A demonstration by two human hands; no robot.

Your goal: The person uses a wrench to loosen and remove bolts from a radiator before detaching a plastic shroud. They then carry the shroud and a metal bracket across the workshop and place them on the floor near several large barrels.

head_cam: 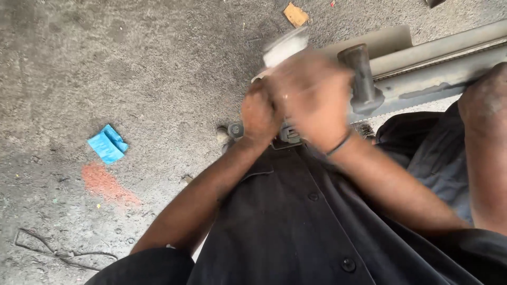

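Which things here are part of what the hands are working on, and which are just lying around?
In hand:
left hand
right hand
white blurred object
grey metal assembly
dark upright handle

Lying about:
blue scrap
cardboard piece
bent wire
orange stain

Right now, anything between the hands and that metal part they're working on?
Nothing visible. Left hand and right hand are both already against the grey metal part, close together. Motion blur hides the exact grip.

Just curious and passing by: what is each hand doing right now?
Left hand: closed in a fist around a small metal part.
Right hand: blurred; holds a white thing, grip cannot be told.
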